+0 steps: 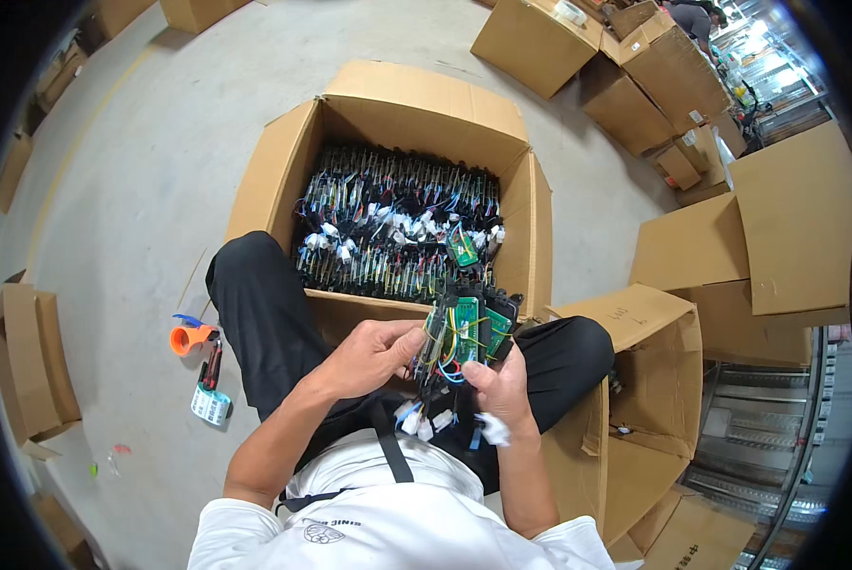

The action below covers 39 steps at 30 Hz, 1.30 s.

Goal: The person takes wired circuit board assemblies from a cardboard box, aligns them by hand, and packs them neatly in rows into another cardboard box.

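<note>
Between my two hands, above my lap, is a bundle of green circuit boards [467,328] in black frames, with coloured wires and white connectors [424,425] dangling below. My left hand [380,356] grips the bundle's left side, thumb on top. My right hand [502,385] holds its lower right side, thumb pressed near the wires. Just beyond stands an open cardboard box [426,95], packed with rows of similar wired boards [388,190]. One green board [462,245] lies face up on top of the rows. White connectors run along the middle of the rows.
On the floor at left lie an orange tape dispenser [186,339], a red-and-black tool [214,366] and a roll of printed labels [211,406]. An open carton [649,380] stands by my right knee. Stacked cartons [654,85] and a roller conveyor [754,437] are at right. A person [697,19] is far back.
</note>
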### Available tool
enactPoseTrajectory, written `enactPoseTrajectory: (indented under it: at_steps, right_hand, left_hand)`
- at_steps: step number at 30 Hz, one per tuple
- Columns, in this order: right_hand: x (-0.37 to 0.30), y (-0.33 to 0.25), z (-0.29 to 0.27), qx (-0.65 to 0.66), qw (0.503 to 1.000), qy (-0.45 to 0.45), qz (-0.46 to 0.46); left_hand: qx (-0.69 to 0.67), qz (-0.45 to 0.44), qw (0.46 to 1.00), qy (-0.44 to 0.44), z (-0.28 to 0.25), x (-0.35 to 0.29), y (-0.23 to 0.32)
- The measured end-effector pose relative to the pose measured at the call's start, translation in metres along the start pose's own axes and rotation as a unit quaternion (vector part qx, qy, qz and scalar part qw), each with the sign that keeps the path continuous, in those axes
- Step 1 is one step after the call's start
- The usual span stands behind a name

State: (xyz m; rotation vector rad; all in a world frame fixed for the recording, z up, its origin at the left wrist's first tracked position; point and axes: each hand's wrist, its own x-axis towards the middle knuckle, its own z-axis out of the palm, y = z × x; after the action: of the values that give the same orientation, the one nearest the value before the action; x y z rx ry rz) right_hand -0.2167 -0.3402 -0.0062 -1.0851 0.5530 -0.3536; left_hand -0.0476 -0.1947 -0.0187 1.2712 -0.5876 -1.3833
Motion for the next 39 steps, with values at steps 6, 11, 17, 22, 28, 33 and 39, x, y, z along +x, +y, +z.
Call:
enactPoseTrajectory:
  at_steps: [6,11,17,22,28,33,39]
  right_hand:
    - [0.002,0.005,0.015,0.092,0.996,-0.017,-0.008]
    - [0.004,0.002,0.022,-0.03,0.997,0.041,-0.06]
    - [0.005,0.0,0.018,0.062,0.998,-0.003,0.005]
    - [0.006,0.007,0.019,0.074,0.997,0.025,-0.012]
    - [0.007,0.0,0.011,0.093,0.995,0.036,-0.003]
    - [-0.002,-0.029,-0.004,-0.152,0.984,0.052,-0.081]
    - [-0.01,-0.066,-0.006,-0.223,0.971,-0.019,-0.08]
  left_hand:
    - [0.04,0.263,0.954,0.138,0.016,0.022,-0.024]
    - [-0.01,0.168,0.966,0.196,0.024,0.011,-0.034]
    - [-0.202,0.265,0.92,0.205,0.04,0.016,-0.047]
    - [-0.128,0.145,0.964,0.181,0.022,0.015,-0.058]
    - [-0.296,0.252,0.883,0.264,0.003,0.018,-0.045]
    - [-0.238,0.197,0.912,0.27,-0.043,-0.01,0.002]
    - [-0.245,0.156,0.944,0.159,-0.039,-0.019,0.022]
